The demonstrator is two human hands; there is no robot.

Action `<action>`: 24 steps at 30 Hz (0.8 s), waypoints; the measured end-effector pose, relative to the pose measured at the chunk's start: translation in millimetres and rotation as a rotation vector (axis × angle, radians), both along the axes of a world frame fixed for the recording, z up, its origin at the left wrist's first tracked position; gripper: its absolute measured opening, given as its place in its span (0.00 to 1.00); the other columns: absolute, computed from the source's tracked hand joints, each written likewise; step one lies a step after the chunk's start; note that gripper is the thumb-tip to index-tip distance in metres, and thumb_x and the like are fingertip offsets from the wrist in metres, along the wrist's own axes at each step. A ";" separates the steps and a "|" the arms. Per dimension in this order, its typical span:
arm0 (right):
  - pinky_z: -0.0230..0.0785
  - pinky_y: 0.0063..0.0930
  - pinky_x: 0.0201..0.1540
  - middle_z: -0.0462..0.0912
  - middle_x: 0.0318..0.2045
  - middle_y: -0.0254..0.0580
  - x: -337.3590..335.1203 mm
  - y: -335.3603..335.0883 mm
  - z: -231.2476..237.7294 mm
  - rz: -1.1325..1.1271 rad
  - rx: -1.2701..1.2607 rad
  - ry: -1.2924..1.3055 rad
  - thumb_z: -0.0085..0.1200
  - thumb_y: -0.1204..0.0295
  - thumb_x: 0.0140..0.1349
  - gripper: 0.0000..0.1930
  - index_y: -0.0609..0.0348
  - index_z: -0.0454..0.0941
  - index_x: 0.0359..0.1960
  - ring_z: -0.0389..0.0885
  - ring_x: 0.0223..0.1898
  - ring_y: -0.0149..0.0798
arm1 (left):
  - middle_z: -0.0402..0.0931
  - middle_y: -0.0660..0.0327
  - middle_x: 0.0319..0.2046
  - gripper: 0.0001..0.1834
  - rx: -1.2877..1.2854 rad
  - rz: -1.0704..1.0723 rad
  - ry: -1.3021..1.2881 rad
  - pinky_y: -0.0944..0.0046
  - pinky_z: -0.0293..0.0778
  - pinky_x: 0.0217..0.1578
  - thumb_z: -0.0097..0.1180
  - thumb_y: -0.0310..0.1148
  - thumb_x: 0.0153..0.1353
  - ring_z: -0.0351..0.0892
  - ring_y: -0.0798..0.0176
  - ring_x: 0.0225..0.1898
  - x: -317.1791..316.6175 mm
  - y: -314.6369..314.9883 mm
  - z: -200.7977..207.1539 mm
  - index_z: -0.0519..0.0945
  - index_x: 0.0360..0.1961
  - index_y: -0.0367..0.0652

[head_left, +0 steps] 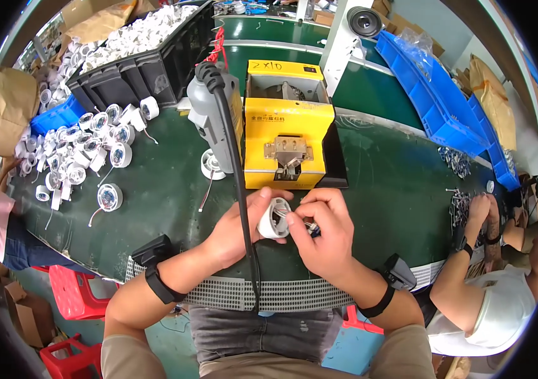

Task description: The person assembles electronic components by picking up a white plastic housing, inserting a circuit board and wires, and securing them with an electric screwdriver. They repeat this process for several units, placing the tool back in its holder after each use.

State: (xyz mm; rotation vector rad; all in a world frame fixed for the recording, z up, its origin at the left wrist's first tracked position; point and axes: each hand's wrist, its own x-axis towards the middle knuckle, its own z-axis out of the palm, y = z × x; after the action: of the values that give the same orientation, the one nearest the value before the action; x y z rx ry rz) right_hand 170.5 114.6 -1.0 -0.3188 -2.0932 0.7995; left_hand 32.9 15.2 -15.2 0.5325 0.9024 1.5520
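Head view shows a white cup-shaped housing (268,228) over the green table (379,230), before the yellow machine (257,140). The left hand's (226,231) grip is closed around its wall; whether the right hand (327,235) pinches the thin wires (281,213), I cannot tell. It looks light, stiff, smooth — best held by the outer wall, sparing those delicate-seeming wires.

Yellow machine (300,117) — black handwritten marking (265,66) on top, dark printed characters (269,119) across front

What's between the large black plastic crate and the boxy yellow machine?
The head view shows a grey plastic tool with a thick black cable and a red coiled cord between them.
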 end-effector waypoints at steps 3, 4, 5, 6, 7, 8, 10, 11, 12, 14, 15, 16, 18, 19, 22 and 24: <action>0.70 0.24 0.33 0.73 0.38 0.43 0.8 4.4 4.7 0.057 0.022 -0.049 0.66 0.79 0.49 0.14 0.62 0.78 0.37 0.75 0.30 0.32 | 0.75 0.59 0.43 0.27 0.032 0.016 -0.025 0.62 0.76 0.46 0.39 0.48 0.72 0.77 0.66 0.44 -1.7 0.2 4.8 0.68 0.58 0.35; 0.71 0.24 0.34 0.72 0.40 0.44 0.7 6.5 9.9 0.071 0.013 -0.090 0.67 0.79 0.48 0.17 0.62 0.77 0.41 0.76 0.31 0.33 | 0.75 0.59 0.44 0.26 0.037 0.051 -0.027 0.61 0.75 0.48 0.39 0.47 0.72 0.77 0.66 0.45 -2.6 -0.3 5.5 0.68 0.59 0.36; 0.71 0.25 0.36 0.71 0.45 0.45 2.5 11.7 12.0 0.110 0.008 -0.070 0.68 0.80 0.46 0.23 0.61 0.76 0.46 0.77 0.32 0.35 | 0.76 0.59 0.44 0.25 0.063 0.083 -0.046 0.62 0.76 0.48 0.40 0.46 0.72 0.77 0.66 0.45 -2.6 -0.6 4.1 0.68 0.59 0.36; 0.72 0.26 0.37 0.68 0.47 0.46 2.5 18.0 16.4 0.100 0.153 -0.057 0.68 0.80 0.45 0.20 0.61 0.78 0.42 0.79 0.36 0.36 | 0.76 0.59 0.44 0.25 0.068 0.086 -0.047 0.62 0.76 0.48 0.40 0.46 0.72 0.77 0.66 0.45 -2.6 -0.5 4.7 0.68 0.59 0.36; 0.72 0.26 0.37 0.70 0.46 0.46 5.9 21.7 16.6 0.123 0.169 -0.088 0.67 0.81 0.46 0.17 0.61 0.79 0.40 0.79 0.37 0.36 | 0.76 0.59 0.43 0.24 0.088 0.109 -0.048 0.62 0.76 0.48 0.40 0.45 0.72 0.77 0.66 0.45 -2.9 -0.2 5.4 0.68 0.59 0.36; 0.73 0.26 0.37 0.72 0.45 0.46 8.5 24.6 16.8 0.147 0.184 -0.120 0.65 0.82 0.48 0.14 0.61 0.79 0.38 0.80 0.39 0.36 | 0.76 0.59 0.43 0.24 0.109 0.132 -0.049 0.63 0.76 0.48 0.40 0.44 0.73 0.77 0.66 0.45 -3.1 0.0 6.3 0.68 0.59 0.37; 0.73 0.24 0.34 0.75 0.40 0.46 8.7 27.4 21.0 0.138 0.264 -0.132 0.63 0.82 0.51 0.11 0.62 0.80 0.36 0.81 0.37 0.34 | 0.77 0.60 0.41 0.22 0.135 0.154 -0.071 0.66 0.76 0.46 0.40 0.42 0.73 0.78 0.67 0.43 -2.8 -1.3 8.8 0.68 0.59 0.38; 0.73 0.23 0.32 0.78 0.36 0.45 8.2 27.4 23.5 0.125 0.342 -0.145 0.61 0.82 0.54 0.07 0.64 0.80 0.35 0.82 0.34 0.33 | 0.77 0.61 0.41 0.22 0.136 0.157 -0.036 0.68 0.75 0.43 0.40 0.42 0.73 0.78 0.68 0.42 -3.5 -1.3 5.5 0.69 0.59 0.38; 0.73 0.23 0.32 0.78 0.36 0.45 9.7 24.1 26.2 0.128 0.345 -0.146 0.61 0.82 0.54 0.07 0.64 0.80 0.35 0.82 0.34 0.33 | 0.77 0.62 0.41 0.21 0.138 0.159 -0.003 0.71 0.74 0.39 0.40 0.41 0.73 0.78 0.70 0.42 -4.2 -1.7 3.8 0.70 0.59 0.38; 0.73 0.20 0.26 0.81 0.27 0.42 13.8 16.4 29.4 0.133 -0.369 -0.256 0.57 0.80 0.59 0.05 0.66 0.80 0.37 0.81 0.25 0.29 | 0.76 0.68 0.39 0.20 0.107 0.223 0.073 0.77 0.67 0.30 0.41 0.41 0.73 0.74 0.77 0.35 0.9 -1.1 6.5 0.71 0.58 0.41; 0.71 0.17 0.23 0.80 0.24 0.40 14.3 17.2 26.8 0.201 -0.596 -0.195 0.54 0.80 0.62 0.05 0.69 0.79 0.39 0.79 0.20 0.27 | 0.76 0.71 0.38 0.20 0.079 0.192 0.129 0.78 0.63 0.28 0.42 0.41 0.73 0.70 0.79 0.32 2.2 -1.8 7.2 0.72 0.59 0.43; 0.71 0.17 0.23 0.80 0.24 0.40 14.5 18.1 23.8 0.197 -0.594 -0.197 0.54 0.80 0.62 0.05 0.69 0.79 0.39 0.79 0.20 0.27 | 0.75 0.73 0.37 0.19 0.051 0.161 0.185 0.79 0.59 0.26 0.42 0.41 0.73 0.66 0.82 0.29 3.3 -2.2 7.4 0.72 0.59 0.44; 0.74 0.18 0.25 0.81 0.30 0.42 12.8 20.0 17.0 0.355 -0.707 -0.108 0.52 0.82 0.62 0.06 0.69 0.79 0.40 0.80 0.23 0.29 | 0.75 0.75 0.35 0.20 0.085 0.134 0.175 0.78 0.56 0.25 0.42 0.41 0.73 0.59 0.83 0.25 4.2 -1.6 3.4 0.71 0.61 0.47; 0.76 0.19 0.27 0.80 0.36 0.44 5.5 15.9 13.1 0.387 -0.629 0.000 0.51 0.83 0.62 0.07 0.70 0.78 0.41 0.82 0.26 0.31 | 0.75 0.74 0.37 0.20 0.109 0.109 0.172 0.78 0.55 0.25 0.41 0.41 0.73 0.59 0.82 0.25 5.0 -1.5 1.4 0.69 0.62 0.47; 0.78 0.22 0.29 0.78 0.40 0.45 2.5 14.8 6.9 0.434 -0.563 -0.058 0.51 0.84 0.62 0.09 0.70 0.78 0.43 0.82 0.28 0.32 | 0.73 0.72 0.42 0.21 0.177 0.094 0.171 0.79 0.55 0.24 0.40 0.40 0.73 0.58 0.82 0.25 7.1 -0.2 -0.7 0.65 0.64 0.46; 0.76 0.19 0.28 0.78 0.38 0.44 3.8 9.1 11.0 0.377 -0.556 -0.112 0.54 0.85 0.60 0.09 0.68 0.79 0.42 0.82 0.28 0.31 | 0.72 0.71 0.46 0.22 0.221 0.103 0.176 0.79 0.55 0.24 0.39 0.39 0.73 0.58 0.82 0.25 5.9 -0.9 0.1 0.63 0.65 0.46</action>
State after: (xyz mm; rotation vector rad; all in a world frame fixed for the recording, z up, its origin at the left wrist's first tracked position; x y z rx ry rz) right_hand 174.3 123.7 10.0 -0.2682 -2.0270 1.6280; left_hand 38.8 14.3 -15.1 0.8009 0.9071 1.7300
